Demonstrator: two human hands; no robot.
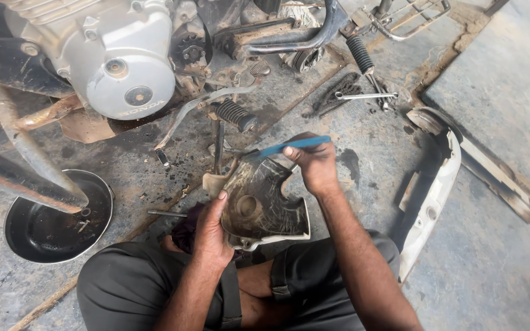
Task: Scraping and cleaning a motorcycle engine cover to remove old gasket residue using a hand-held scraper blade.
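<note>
A grimy engine cover (259, 205) sits at the centre of the frame, above the person's lap, its hollow inner side facing up. The left hand (211, 230) clasps its left edge, grip wrapped around the rim. The right hand (315, 164) pinches a blue brush (294, 145) over the cover's top edge. Lower left lies a black drain pan (56, 230); upper left, the motorcycle engine (108, 55); at right, a white chain guard (433, 190) on the concrete floor (498, 245).
</note>
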